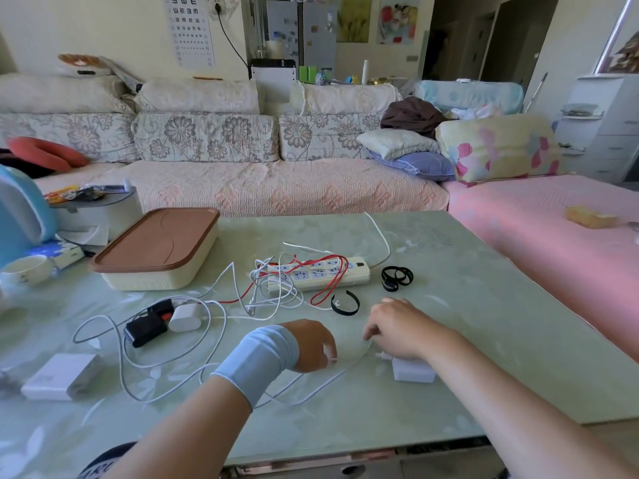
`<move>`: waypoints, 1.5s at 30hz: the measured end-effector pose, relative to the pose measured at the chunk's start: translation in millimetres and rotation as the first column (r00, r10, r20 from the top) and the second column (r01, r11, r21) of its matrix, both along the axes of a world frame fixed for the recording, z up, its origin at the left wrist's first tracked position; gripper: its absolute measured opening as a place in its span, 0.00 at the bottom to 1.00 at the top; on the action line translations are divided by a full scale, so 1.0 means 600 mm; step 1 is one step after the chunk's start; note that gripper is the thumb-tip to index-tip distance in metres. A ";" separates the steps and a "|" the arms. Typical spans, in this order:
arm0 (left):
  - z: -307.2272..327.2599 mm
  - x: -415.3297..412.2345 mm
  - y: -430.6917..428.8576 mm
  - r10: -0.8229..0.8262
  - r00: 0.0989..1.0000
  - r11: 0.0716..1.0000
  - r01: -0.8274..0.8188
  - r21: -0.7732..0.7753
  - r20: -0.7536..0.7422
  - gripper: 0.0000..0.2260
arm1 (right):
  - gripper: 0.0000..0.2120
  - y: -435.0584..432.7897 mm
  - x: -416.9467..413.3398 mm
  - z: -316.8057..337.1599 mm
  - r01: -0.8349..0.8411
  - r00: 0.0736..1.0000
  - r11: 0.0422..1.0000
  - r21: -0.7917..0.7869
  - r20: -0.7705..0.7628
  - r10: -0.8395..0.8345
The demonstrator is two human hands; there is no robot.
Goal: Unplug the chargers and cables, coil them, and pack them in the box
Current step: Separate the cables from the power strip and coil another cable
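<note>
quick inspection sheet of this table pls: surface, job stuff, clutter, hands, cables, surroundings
surface: table, glossy green, patterned.
job's things: box far left, lid on; power strip in the centre; black charger touching white charger; second white charger under the right wrist; white brick near left.
clutter: cup at left edge; black straps beside the strip.
hands: left hand and right hand over a white cable; blurred, grip unclear.
cables: white cables and red cable tangled over the strip, uncoiled.
surroundings: sofa behind the table.
</note>
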State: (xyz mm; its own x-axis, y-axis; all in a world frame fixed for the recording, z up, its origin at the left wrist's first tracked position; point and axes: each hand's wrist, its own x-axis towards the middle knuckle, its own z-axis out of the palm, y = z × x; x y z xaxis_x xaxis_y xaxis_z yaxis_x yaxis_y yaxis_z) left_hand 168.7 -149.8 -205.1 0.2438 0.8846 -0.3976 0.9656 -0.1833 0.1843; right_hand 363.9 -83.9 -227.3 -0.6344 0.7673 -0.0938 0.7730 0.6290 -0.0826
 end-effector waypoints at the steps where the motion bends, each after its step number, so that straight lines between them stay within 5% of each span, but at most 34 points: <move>1: -0.003 0.001 0.003 0.011 1.000 1.000 -0.011 -0.001 0.008 0.12 | 0.16 0.001 0.003 0.002 0.013 1.000 1.000 -0.020 -0.012 -0.013; 5: -0.012 0.011 -0.001 -0.009 1.000 0.998 0.007 -0.058 -0.024 0.22 | 0.11 0.000 0.016 0.004 0.088 0.994 0.988 -0.126 -0.053 -0.096; 10: -0.012 0.021 0.006 -0.069 0.996 0.997 0.067 -0.032 -0.058 0.10 | 0.08 -0.015 0.022 0.004 0.106 0.986 0.966 -0.235 -0.098 -0.132; 15: 0.002 -0.004 0.018 0.127 0.951 0.989 -0.102 -0.104 0.282 0.08 | 0.05 -0.022 0.024 -0.018 0.097 0.987 0.952 -0.291 -0.097 -0.131; 20: 0.035 -0.030 0.013 0.164 0.805 0.981 -0.195 -0.006 0.571 0.08 | 0.15 -0.028 0.011 0.010 0.022 0.874 0.834 -0.551 -0.394 -0.284; 27: 0.095 -0.103 -0.005 0.324 0.850 0.945 -0.314 -0.095 0.415 0.19 | 0.12 -0.030 -0.012 0.062 -0.175 0.685 0.747 -0.642 -0.624 -0.375; 32: 0.147 -0.150 -0.053 0.324 0.787 0.920 -0.391 0.018 0.525 0.15 | 0.12 -0.032 -0.047 0.077 -0.257 0.650 0.718 -0.647 -0.665 -0.366; 34: 0.169 -0.152 -0.067 0.273 0.632 0.887 -0.457 0.065 0.725 0.13 | 0.12 -0.036 -0.073 0.082 -0.303 0.595 0.686 -0.661 -0.694 -0.406; 38: 0.194 -0.142 -0.069 0.147 0.168 0.883 -0.467 -0.053 0.975 0.14 | 0.08 -0.049 -0.126 0.097 -0.464 0.476 0.577 -0.671 -0.739 -0.476; 42: 0.170 -0.133 -0.041 0.196 -0.350 0.885 -0.339 -0.319 0.916 0.15 | 0.18 -0.073 -0.172 0.110 -0.503 0.505 0.593 -0.628 -0.771 -0.388; 45: 0.149 -0.126 -0.023 0.208 -0.513 0.885 -0.264 -0.384 0.833 0.14 | 0.31 -0.086 -0.196 0.101 -0.522 0.533 0.579 -0.626 -0.769 -0.352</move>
